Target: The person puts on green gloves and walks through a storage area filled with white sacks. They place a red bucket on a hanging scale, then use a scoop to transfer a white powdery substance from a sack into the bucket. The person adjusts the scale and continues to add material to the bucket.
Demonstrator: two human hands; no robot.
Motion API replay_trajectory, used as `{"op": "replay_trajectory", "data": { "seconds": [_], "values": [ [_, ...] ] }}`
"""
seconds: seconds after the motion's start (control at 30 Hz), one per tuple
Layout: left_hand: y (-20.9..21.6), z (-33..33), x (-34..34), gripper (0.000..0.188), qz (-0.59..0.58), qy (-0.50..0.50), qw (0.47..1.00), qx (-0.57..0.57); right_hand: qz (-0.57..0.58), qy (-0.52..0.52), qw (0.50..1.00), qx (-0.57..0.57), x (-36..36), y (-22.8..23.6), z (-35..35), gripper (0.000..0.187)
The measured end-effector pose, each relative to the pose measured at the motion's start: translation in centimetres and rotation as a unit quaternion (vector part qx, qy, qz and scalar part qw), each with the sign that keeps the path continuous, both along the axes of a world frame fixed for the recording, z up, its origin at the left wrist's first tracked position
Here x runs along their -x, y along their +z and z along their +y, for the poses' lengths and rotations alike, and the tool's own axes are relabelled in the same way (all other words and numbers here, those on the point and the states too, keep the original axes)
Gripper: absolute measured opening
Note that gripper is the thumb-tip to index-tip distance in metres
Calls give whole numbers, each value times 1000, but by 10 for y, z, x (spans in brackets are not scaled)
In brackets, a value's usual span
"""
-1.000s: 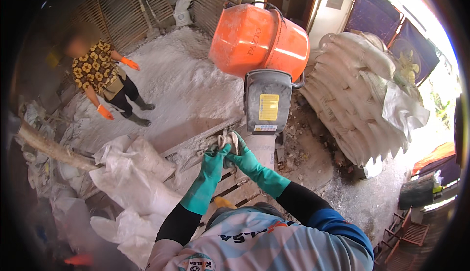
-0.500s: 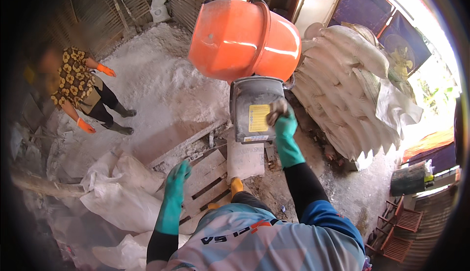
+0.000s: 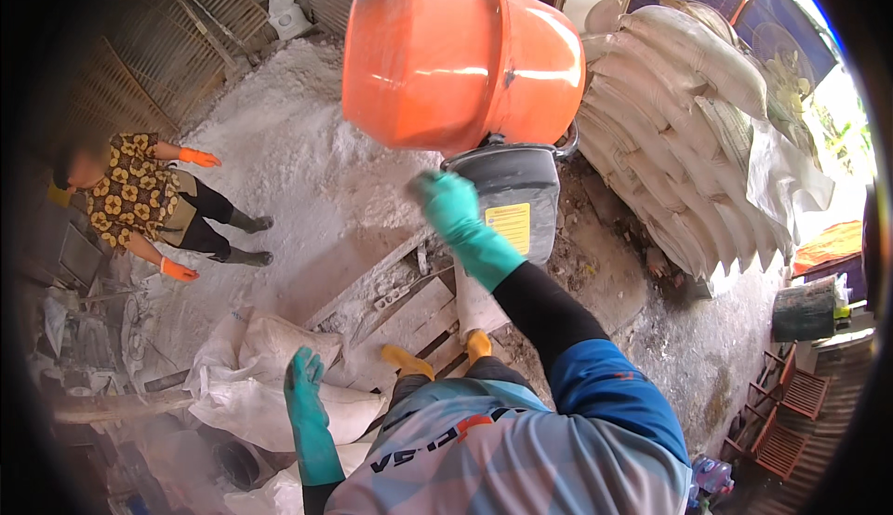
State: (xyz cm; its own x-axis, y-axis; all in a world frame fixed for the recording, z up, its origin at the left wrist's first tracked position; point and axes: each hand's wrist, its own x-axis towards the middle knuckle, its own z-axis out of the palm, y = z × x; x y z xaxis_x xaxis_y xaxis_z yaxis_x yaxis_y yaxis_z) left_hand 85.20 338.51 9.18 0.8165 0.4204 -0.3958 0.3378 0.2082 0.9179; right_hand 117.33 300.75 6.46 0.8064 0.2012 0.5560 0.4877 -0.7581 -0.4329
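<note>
My right hand (image 3: 456,213), in a green rubber glove, reaches across the left side of the mixer's dark grey housing (image 3: 535,180). It is blurred, and its fingers look curled around a small greyish-brown lump that I cannot make out. A yellow label (image 3: 508,227) shows on the housing, right of the glove. Above the housing sits the orange drum (image 3: 446,59) of the concrete mixer. My left hand (image 3: 307,389), also in a green glove, hangs in the air with its fingers apart and nothing in it, above crumpled white sacks (image 3: 246,380).
A co-worker (image 3: 139,189) in orange gloves and boots stands at left beside a pale powder heap (image 3: 298,133). Stacked white sacks (image 3: 670,124) rise at right. My yellow boots (image 3: 409,361) stand by a wooden pallet (image 3: 423,306). Reddish chairs (image 3: 777,441) are at lower right.
My right hand has moved left, from over the yellow label to the housing's left side. My left hand has lowered and shifted left. The view has shifted slightly.
</note>
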Motion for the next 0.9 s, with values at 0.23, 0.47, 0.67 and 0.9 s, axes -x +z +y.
{"op": "replay_trajectory", "data": {
  "seconds": [0.23,0.47,0.67,0.9],
  "values": [
    [6,68,-8,54,-18,73,997,3,183,-195,895,-356,-39,12,-202,12],
    [-7,92,-6,59,31,97,994,36,-47,-220,974,3,-51,-7,-104,11],
    [-4,102,-45,59,-1,56,998,1,77,-34,988,132,-55,16,-8,19],
    [-12,100,-42,56,-10,67,998,5,29,-229,966,115,-52,4,-27,9]
  ]
}}
